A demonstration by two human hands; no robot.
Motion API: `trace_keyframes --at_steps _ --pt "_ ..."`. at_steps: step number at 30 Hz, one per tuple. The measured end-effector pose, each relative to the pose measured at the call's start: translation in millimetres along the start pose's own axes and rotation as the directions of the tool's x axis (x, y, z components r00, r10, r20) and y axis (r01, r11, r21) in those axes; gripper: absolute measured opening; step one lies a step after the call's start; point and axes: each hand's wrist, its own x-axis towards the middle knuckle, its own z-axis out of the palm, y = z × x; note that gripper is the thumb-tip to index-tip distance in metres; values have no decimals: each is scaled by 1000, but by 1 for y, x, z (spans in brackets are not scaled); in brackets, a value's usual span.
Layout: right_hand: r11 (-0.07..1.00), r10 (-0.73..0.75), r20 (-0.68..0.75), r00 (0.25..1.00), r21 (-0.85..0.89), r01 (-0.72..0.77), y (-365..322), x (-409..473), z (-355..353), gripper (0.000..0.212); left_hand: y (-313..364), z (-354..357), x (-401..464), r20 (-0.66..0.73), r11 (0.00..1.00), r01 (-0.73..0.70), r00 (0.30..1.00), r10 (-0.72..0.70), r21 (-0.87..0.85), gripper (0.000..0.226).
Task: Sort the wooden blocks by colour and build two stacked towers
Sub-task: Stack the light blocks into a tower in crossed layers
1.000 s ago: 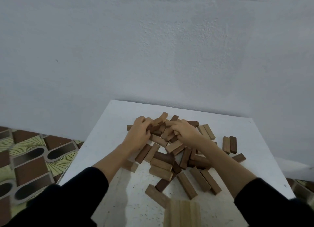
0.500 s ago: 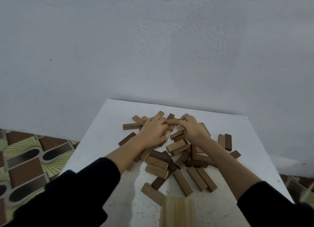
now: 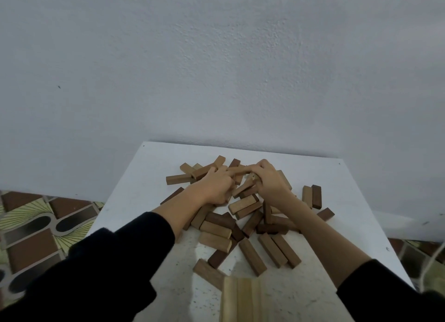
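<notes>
A loose pile of wooden blocks (image 3: 216, 229), light and dark brown mixed, covers the middle of the white table (image 3: 144, 177). My left hand (image 3: 213, 188) lies on the far part of the pile with its fingers bent down among the blocks; what they hold is hidden. My right hand (image 3: 271, 180) is beside it, fingers curled round a light block (image 3: 248, 183) that sticks out tilted beneath them. The fingertips of both hands meet over the pile. Three pale blocks (image 3: 240, 300) lie side by side at the near edge.
Two blocks (image 3: 311, 196), one light and one dark, lie parallel to the right of the pile, with a single dark block (image 3: 325, 214) nearer me. A grey wall stands right behind the table. Patterned floor tiles (image 3: 31, 235) show on the left.
Both hands have moved right and further back over the pile and come together. Several blocks at the far left of the pile now lie uncovered and spread out.
</notes>
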Motion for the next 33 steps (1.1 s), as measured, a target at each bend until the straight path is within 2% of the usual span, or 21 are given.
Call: trace_keyframes --at_steps 5,8,11,14,17,26,33 --pt "984 136 -11 991 114 -133 -4 -5 -1 42 -1 0 5 0 1000 13 1000 -13 5 13" --pt "935 280 -19 960 233 -268 -8 -6 -4 30 -1 -2 2 -66 972 61 995 -77 -225 28" --pt "813 420 32 907 432 -391 -16 -5 -12 17 2 -13 -11 -207 858 45 963 -174 -512 38" --pt "626 470 149 870 639 -448 -29 -5 -24 29 8 -24 -21 -358 810 -51 912 -200 -584 40" --pt "474 433 243 868 758 -448 -50 -7 -34 17 14 -35 -28 -455 797 -141 872 -180 -587 48" --pt "523 349 172 921 780 -344 -110 -23 -51 9 30 -65 -71 -627 751 -282 748 -219 -598 51" --pt "516 275 149 950 811 -277 -159 -43 -47 7 37 -74 -124 -688 757 -292 673 -272 -585 54"
